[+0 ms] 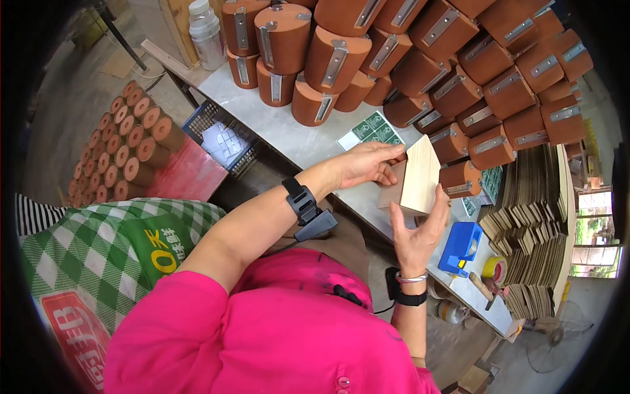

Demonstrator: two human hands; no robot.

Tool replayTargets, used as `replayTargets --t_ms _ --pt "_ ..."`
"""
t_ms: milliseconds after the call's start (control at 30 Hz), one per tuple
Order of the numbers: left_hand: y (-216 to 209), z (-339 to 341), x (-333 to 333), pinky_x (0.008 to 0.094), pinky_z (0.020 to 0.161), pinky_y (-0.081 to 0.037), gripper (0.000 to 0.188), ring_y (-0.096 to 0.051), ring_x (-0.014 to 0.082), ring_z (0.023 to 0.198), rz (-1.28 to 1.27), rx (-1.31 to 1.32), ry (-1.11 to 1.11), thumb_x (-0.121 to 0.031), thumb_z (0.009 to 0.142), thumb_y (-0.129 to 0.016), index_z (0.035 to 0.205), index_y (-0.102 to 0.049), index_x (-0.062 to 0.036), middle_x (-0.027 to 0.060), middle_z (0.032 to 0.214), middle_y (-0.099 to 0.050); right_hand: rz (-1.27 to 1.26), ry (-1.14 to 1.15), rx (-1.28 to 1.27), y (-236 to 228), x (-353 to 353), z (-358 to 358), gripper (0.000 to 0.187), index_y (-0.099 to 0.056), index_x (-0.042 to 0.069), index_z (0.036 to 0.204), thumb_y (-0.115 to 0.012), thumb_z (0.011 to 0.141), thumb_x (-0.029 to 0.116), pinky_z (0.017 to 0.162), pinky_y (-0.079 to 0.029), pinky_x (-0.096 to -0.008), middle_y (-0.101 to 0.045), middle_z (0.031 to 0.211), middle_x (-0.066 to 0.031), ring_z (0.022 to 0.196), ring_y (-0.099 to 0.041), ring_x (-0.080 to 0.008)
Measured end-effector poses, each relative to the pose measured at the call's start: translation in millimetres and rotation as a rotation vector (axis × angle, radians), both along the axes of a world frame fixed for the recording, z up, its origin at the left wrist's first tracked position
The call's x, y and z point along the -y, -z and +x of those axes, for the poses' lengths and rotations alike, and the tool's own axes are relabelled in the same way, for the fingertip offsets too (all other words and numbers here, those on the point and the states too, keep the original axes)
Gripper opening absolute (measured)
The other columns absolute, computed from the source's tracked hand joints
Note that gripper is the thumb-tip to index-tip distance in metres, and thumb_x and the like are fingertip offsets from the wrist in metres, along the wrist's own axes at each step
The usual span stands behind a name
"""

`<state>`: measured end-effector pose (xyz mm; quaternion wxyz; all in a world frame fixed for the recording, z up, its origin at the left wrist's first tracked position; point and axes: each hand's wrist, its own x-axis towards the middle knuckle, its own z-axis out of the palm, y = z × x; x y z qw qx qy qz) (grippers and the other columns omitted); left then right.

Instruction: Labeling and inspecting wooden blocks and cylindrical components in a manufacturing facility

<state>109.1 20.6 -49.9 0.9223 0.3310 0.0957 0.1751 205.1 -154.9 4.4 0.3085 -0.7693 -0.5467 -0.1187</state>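
A pale wooden block-shaped piece (418, 174) with an angled end is between my hands, over the near edge of the table. My left hand (367, 164) reaches it from the left, thumb stretched along its top edge and fingers curled at its side. From the near right, my right hand (421, 230) grips its lower end, thumb on one side and fingers on the other. Behind it lies a sheet of green and white labels (373, 129). Brown cylinders with metal strips (333, 59) are stacked just past the labels. The underside of the wooden piece is hidden.
Right of my hands sit a blue tape dispenser (461, 248), a yellow tape roll (495, 270) and a wooden-handled tool (482, 286). Flat cardboard pieces (525, 223) are piled beyond. A blue crate (220, 138) and more cylinders (121, 141) stand at left; a plastic bottle (207, 36) is far left.
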Motion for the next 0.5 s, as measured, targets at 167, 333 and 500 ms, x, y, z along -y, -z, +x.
replayTargets --t_ms 167,333,500 --pt "6.7 -14.8 19.9 0.0297 0.080 -0.054 0.027 -0.065 0.0149 0.087 0.037 0.016 0.018 -0.023 0.101 -0.058 0.117 -0.060 -0.0019 0.0049 0.105 -0.062 -0.069 -0.202 -0.070 -9.8 18.2 24.5 0.077 -0.044 -0.001 0.141 -0.078 0.073 0.012 0.107 -0.038 -0.0448 -0.048 0.135 -0.0228 0.127 -0.047 -0.0398" --pt "11.0 -22.7 38.4 0.0282 0.084 -0.055 0.027 -0.066 0.0135 0.092 0.117 0.019 -0.016 -0.010 0.095 -0.065 0.120 -0.061 -0.0017 0.0048 0.103 -0.066 -0.147 -0.301 -0.132 -18.6 23.2 39.5 0.069 -0.051 0.005 0.138 -0.071 0.072 0.006 0.109 -0.038 -0.0446 -0.043 0.143 -0.0224 0.133 -0.043 -0.0401" --pt "7.1 -22.7 42.3 0.0274 0.081 -0.056 0.024 -0.068 0.0139 0.089 0.145 -0.051 -0.031 -0.010 0.094 -0.066 0.116 -0.064 -0.0005 0.0056 0.102 -0.068 -0.147 -0.330 -0.127 -21.2 26.0 43.4 0.066 -0.056 0.005 0.135 -0.069 0.071 0.006 0.108 -0.039 -0.0441 -0.043 0.143 -0.0215 0.133 -0.043 -0.0395"
